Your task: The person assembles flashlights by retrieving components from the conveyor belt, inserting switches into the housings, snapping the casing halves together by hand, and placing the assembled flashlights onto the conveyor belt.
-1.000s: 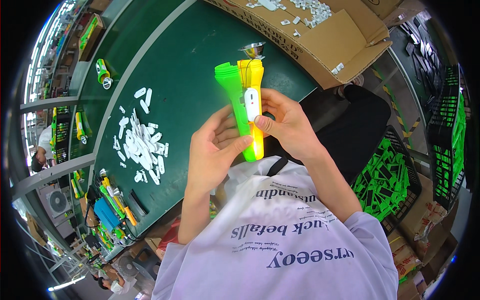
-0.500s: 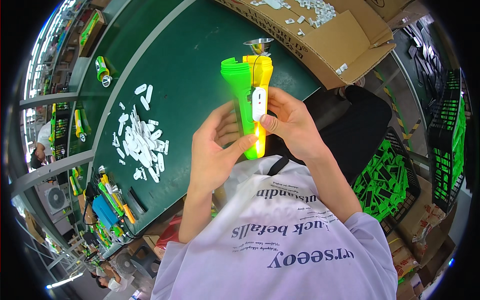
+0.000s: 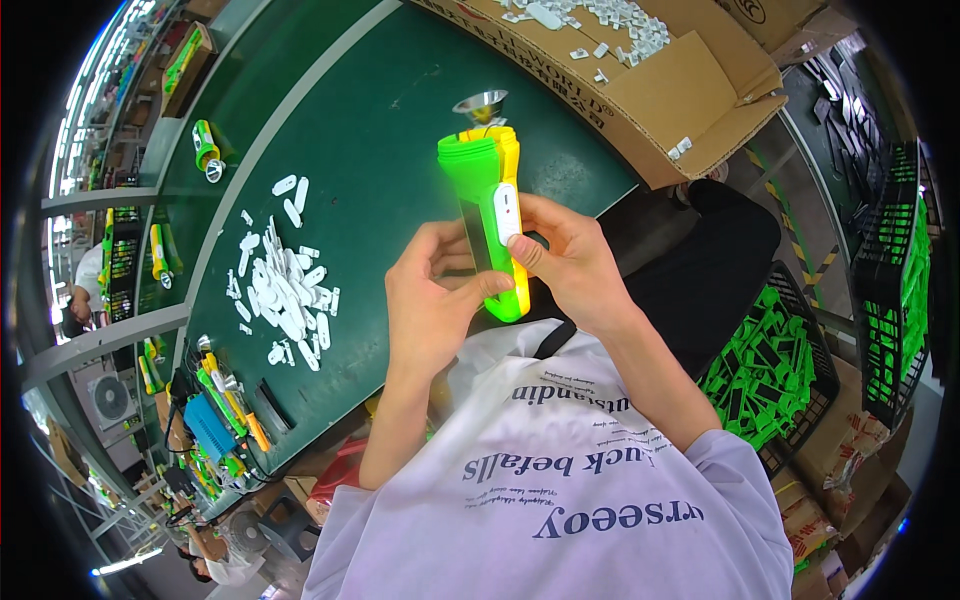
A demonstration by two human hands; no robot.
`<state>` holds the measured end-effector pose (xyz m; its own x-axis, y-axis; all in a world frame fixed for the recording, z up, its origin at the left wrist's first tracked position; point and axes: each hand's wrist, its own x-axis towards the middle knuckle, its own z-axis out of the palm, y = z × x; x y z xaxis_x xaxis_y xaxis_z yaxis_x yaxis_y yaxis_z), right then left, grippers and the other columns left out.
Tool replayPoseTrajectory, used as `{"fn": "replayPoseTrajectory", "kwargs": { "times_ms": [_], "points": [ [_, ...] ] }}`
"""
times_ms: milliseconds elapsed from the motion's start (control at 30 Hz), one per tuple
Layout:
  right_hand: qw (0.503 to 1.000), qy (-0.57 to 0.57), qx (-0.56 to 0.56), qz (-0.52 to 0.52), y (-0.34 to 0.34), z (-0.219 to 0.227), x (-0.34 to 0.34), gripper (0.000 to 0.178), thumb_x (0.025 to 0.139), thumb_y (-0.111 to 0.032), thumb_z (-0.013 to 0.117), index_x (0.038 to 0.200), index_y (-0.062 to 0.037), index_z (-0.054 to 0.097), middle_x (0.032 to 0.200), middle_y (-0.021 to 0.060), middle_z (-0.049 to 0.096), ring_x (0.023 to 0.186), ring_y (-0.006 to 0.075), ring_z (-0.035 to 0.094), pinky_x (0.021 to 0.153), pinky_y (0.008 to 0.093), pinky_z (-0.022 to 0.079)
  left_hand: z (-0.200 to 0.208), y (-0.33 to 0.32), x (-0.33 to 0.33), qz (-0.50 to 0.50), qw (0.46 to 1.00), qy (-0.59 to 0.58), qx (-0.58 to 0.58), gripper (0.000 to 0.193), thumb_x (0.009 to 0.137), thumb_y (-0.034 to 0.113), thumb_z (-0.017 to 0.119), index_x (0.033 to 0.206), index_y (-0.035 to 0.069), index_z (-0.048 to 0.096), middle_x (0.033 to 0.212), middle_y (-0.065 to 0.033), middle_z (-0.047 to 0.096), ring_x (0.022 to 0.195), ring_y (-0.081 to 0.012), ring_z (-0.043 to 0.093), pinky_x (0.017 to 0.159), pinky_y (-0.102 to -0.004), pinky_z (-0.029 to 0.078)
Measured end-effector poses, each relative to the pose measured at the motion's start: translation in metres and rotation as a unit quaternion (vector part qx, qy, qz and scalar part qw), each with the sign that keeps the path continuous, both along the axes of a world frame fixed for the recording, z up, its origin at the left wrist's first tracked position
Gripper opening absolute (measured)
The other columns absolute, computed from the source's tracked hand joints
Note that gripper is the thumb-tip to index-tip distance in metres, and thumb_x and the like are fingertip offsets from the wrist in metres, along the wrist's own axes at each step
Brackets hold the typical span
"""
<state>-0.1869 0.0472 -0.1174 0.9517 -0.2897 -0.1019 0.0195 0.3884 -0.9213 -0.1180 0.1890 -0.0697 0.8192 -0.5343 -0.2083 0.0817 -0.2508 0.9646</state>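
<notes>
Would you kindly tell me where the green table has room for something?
The tabletop is bare between the pile of white pieces and the left hand, and between the flashlight body and the cardboard box. It is crowded at the pile itself and around the blue device.

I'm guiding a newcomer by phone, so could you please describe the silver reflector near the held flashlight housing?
At the green table, the left hand and right hand hold a green-and-yellow flashlight housing. Just beyond its wide end is the silver reflector, whose shiny, bowl-like shape sets it apart from the brightly coloured housing.
</notes>
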Motion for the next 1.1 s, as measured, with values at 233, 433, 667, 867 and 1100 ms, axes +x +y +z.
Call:
{"fn": "replayPoseTrajectory", "kwargs": {
  "times_ms": [233, 433, 667, 867, 1100],
  "points": [
    [1.0, 0.017, 0.007, 0.024, 0.009, 0.005, -0.008, 0.049, 0.09, 0.001, 0.06, 0.138, 0.0027, 0.047, 0.12, 0.012, 0.063, 0.112, 0.0143, 0.058, 0.096, 0.0306, 0.047, -0.013, 0.005, 0.01, 0.018, 0.999, 0.022, 0.027, 0.036, 0.075, 0.005, 0.081, 0.101, -0.005, 0.059, 0.082, -0.0096, 0.068, 0.072, -0.0109, 0.066, 0.063, -0.0257, 0.053],
    [0.958, 0.055, -0.281, -0.003, 0.028, 0.027, -0.006, 0.066, 0.07, 0.007, 0.062, 0.132, 0.0004, 0.043, 0.104, 0.0195, 0.065, 0.099, 0.0294, 0.068, 0.084, 0.0345, 0.052, 0.022, 0.002, 0.009, -0.025, 0.995, -0.046, 0.09, 0.042, 0.067, 0.004, 0.084, 0.103, -0.003, 0.061, 0.075, -0.009, 0.068, 0.067, -0.0118, 0.067, 0.062, -0.0269, 0.053],
    [0.936, 0.071, -0.339, -0.06, 0.034, 0.018, 0.013, 0.053, 0.068, 0.003, 0.072, 0.114, -0.0016, 0.046, 0.095, 0.0187, 0.068, 0.088, 0.0331, 0.07, 0.074, 0.0378, 0.054, 0.004, 0.012, 0.004, 0.013, 0.988, -0.145, 0.06, 0.03, 0.071, 0.009, 0.081, 0.097, -0.002, 0.069, 0.086, -0.0121, 0.074, 0.074, -0.0198, 0.072, 0.076, -0.0307, 0.056],
    [0.943, 0.046, -0.325, -0.046, 0.036, 0.023, 0.019, 0.051, 0.072, 0.001, 0.073, 0.115, -0.0021, 0.046, 0.093, 0.0166, 0.07, 0.086, 0.0301, 0.072, 0.074, 0.0364, 0.055, -0.002, 0.013, 0.007, 0.018, 0.99, -0.136, 0.042, 0.029, 0.073, 0.013, 0.082, 0.094, -0.002, 0.069, 0.082, -0.0116, 0.073, 0.071, -0.02, 0.071, 0.073, -0.0313, 0.056],
    [0.96, 0.094, -0.256, -0.063, 0.021, 0.022, 0.004, 0.049, 0.073, -0.003, 0.075, 0.113, -0.0019, 0.047, 0.099, 0.0144, 0.07, 0.092, 0.0237, 0.07, 0.077, 0.0342, 0.054, 0.014, -0.002, 0.012, -0.092, 0.977, -0.175, 0.085, 0.026, 0.079, 0.02, 0.078, 0.09, -0.002, 0.069, 0.08, -0.0124, 0.072, 0.069, -0.019, 0.07, 0.066, -0.0301, 0.055]
  ]
}}
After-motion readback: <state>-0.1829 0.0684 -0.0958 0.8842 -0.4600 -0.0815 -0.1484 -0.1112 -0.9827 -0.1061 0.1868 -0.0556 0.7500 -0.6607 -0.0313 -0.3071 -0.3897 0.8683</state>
